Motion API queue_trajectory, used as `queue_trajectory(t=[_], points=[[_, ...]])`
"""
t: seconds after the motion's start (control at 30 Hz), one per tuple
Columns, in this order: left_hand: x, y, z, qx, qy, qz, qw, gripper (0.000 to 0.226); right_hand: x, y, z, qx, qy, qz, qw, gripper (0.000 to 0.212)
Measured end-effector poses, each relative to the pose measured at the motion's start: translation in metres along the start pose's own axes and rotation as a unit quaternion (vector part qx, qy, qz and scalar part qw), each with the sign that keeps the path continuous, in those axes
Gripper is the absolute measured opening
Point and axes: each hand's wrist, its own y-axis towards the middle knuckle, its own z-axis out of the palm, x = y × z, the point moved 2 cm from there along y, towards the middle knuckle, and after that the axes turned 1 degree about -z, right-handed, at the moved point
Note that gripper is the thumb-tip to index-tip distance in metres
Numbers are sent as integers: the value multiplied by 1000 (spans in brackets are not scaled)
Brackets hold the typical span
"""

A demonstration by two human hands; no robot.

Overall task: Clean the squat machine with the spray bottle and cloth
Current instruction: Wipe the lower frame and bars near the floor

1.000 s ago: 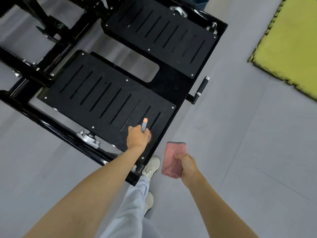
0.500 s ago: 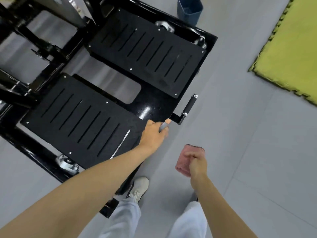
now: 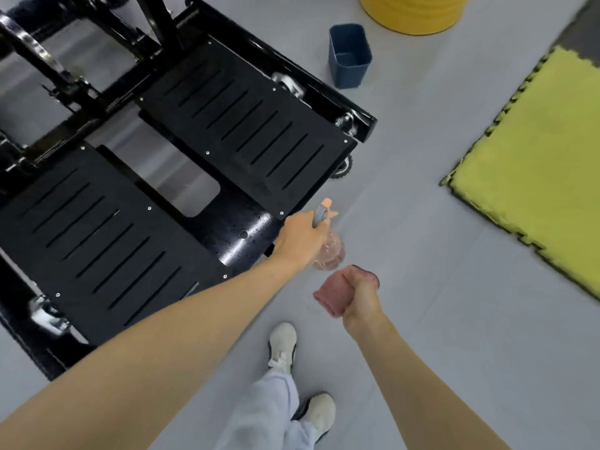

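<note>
The black squat machine [image 3: 246, 228] fills the left of the head view, with two slotted foot plates, one near [image 3: 97, 241] and one far [image 3: 246, 131]. My left hand [image 3: 300, 241] grips a clear spray bottle [image 3: 329, 248] with a grey and orange head, just off the machine's right edge, nozzle pointing away. My right hand [image 3: 358, 298] clutches a folded pink cloth [image 3: 331, 295] above the grey floor, a little below the bottle.
A dark blue bin [image 3: 349, 58] stands on the floor behind the machine. A yellow round object [image 3: 412, 14] sits at the top edge. A yellow-green foam mat [image 3: 532, 164] covers the floor at right. My feet [image 3: 282, 347] stand beside the machine.
My left hand with the bottle moved right, from over the near foot plate to past the machine's edge. The view shifted, bringing the blue bin and yellow object into sight.
</note>
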Motion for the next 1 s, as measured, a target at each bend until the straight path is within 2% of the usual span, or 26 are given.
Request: queue_trajectory(t=[0.1, 0.27, 0.37, 0.6, 0.7, 0.77, 0.83, 0.87, 0.93, 1.0], points=[[-12, 20, -6, -24, -2, 15, 1000, 26, 24, 25, 24, -7, 21, 35, 999, 38], [-32, 55, -22, -70, 26, 31, 997, 34, 63, 70, 54, 52, 25, 13, 998, 32], [-38, 72, -29, -94, 17, 16, 995, 39, 75, 94, 59, 65, 10, 17, 998, 54], [-48, 82, -12, -152, -36, -43, 987, 40, 108, 125, 44, 117, -87, 22, 989, 62], [-59, 68, 21, -196, -47, -47, 978, 43, 114, 137, 17, 129, -165, 43, 977, 76], [-58, 58, 49, -242, 31, -32, 969, 42, 113, 143, 2, 155, -189, 61, 968, 65], [-51, 48, 73, -295, 67, -29, 953, 31, 111, 145, -13, 175, -217, 77, 957, 58], [-43, 45, 83, -312, 13, -39, 949, 24, 110, 148, -20, 185, -237, 81, 950, 57], [-25, 39, 104, -315, -174, -70, 930, 16, 102, 161, -34, 203, -281, 88, 934, 54], [-6, 33, 120, -316, -256, -88, 909, 11, 88, 168, -43, 219, -301, 108, 922, 50]])
